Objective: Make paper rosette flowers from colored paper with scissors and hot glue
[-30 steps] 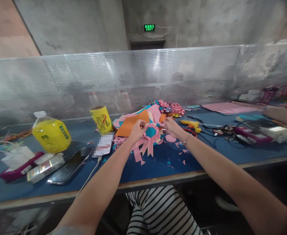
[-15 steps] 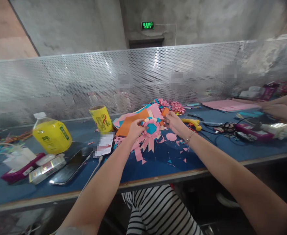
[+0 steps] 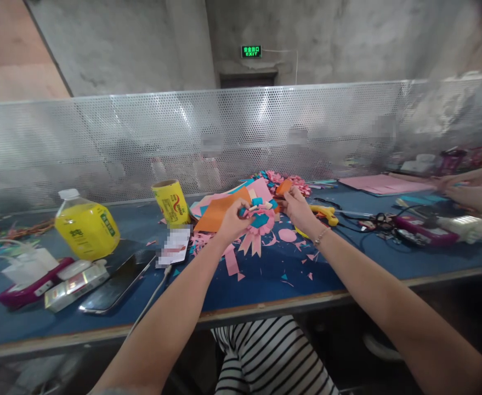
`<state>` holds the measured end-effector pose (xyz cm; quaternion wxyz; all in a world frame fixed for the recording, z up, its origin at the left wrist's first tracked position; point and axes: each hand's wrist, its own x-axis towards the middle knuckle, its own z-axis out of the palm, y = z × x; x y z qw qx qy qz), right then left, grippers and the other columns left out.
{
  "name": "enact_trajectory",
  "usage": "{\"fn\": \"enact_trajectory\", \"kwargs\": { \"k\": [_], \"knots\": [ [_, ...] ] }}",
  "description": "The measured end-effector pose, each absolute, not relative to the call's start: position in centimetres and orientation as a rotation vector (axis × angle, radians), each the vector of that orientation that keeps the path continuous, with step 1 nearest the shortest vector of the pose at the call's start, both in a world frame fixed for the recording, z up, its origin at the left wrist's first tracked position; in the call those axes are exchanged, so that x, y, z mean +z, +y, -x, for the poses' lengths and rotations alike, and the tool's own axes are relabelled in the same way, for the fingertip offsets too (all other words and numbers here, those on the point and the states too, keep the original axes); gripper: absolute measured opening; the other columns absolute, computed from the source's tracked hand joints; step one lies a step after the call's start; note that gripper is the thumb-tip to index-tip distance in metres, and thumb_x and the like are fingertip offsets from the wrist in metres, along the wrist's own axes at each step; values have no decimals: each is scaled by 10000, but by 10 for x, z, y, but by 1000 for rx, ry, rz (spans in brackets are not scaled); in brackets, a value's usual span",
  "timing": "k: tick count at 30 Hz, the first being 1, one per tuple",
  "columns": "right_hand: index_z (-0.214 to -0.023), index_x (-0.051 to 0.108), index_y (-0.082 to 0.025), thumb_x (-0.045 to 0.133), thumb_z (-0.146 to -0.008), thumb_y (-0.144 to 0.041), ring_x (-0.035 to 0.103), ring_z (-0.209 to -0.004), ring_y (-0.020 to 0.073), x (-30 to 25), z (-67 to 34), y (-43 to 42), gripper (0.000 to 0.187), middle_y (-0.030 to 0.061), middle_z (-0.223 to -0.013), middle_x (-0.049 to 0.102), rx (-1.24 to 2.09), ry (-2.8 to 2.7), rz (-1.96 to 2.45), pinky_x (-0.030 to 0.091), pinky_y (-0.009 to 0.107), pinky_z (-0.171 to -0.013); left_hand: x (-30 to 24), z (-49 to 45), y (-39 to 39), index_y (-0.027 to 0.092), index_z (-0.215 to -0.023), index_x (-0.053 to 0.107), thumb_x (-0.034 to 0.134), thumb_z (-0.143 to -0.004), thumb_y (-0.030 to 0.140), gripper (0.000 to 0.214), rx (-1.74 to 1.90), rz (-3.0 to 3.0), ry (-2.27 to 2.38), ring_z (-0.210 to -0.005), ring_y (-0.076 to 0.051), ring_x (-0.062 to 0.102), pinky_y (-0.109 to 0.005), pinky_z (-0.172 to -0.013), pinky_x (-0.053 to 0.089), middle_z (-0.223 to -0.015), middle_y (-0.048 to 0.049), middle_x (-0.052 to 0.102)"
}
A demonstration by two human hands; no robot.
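Observation:
My left hand (image 3: 231,219) is closed on a pink paper rosette (image 3: 259,226) with a blue centre and hanging pink ribbon strips, held just above the blue tabletop (image 3: 265,274). My right hand (image 3: 296,206) is closed in a pinch on a small orange paper piece (image 3: 284,187), raised just right of the rosette. A stack of coloured paper sheets (image 3: 220,211), orange on top, lies right behind both hands. Pink and blue paper scraps (image 3: 284,236) are scattered under them.
A yellow drink bottle (image 3: 85,226), a yellow tape roll (image 3: 170,202), a phone (image 3: 115,282) on a cable and a pink case (image 3: 30,288) lie to the left. Finished paper flowers (image 3: 290,181), a yellow glue gun (image 3: 325,213) and another person's hands (image 3: 469,189) are to the right. A perforated metal screen (image 3: 142,142) backs the table.
My right hand has lifted away from the rosette to the right with the orange piece. My left hand has turned the rosette and kept its hold.

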<state>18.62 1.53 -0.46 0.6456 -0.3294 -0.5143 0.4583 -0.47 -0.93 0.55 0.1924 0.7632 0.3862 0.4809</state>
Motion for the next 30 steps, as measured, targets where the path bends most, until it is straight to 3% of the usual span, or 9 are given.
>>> {"fn": "enact_trajectory", "kwargs": {
  "k": [4, 7, 13, 19, 23, 30],
  "knots": [
    [-867, 383, -261, 497, -786, -398, 574, -662, 97, -6, -184, 15, 195, -28, -888, 530, 1049, -1197, 722, 488, 291, -672, 7, 1, -20, 182, -752, 479, 520, -641, 121, 133, 1281, -2368, 1138, -721, -101, 504, -215, -686, 427, -799, 2, 556],
    [-869, 389, -259, 495, -785, -384, 602, -715, 115, -6, -183, 14, 183, -22, -892, 532, 1027, -1200, 706, 485, 287, -673, 6, -1, -23, 187, -754, 529, 523, -659, 101, 128, 1248, -2697, 1029, -849, -154, 555, -288, -807, 434, -861, -34, 628],
    [-868, 359, -263, 422, -822, -433, 604, -898, 160, 0, -190, 14, 187, 8, -927, 574, 878, -1177, 830, 485, 315, -756, 11, 12, -22, 223, -834, 599, 447, -815, 119, 185, 1471, -3116, 753, -954, -163, 587, -343, -862, 431, -963, -48, 685],
    [-848, 352, -265, 405, -827, -378, 613, -858, 154, 2, -194, 15, 126, 15, -909, 574, 859, -1129, 814, 486, 341, -821, 19, 22, -24, 232, -825, 614, 452, -852, 161, 179, 1835, -3269, 697, -860, -134, 622, -294, -764, 454, -875, -31, 696],
    [-830, 347, -261, 421, -811, -356, 608, -828, 153, -1, -194, 16, 122, 10, -878, 565, 872, -1126, 786, 487, 346, -826, 16, 19, -26, 248, -816, 613, 479, -839, 134, 177, 1933, -3255, 659, -876, -133, 610, -297, -782, 410, -824, -9, 688],
    [-896, 338, -276, 390, -837, -437, 605, -957, 163, -1, -193, 15, 180, 31, -1010, 567, 779, -1197, 764, 489, 343, -834, 12, 18, -19, 234, -752, 552, 468, -820, 123, 155, 2185, -3130, 760, -762, -129, 580, -296, -740, 387, -742, -5, 649]
  ]
}}
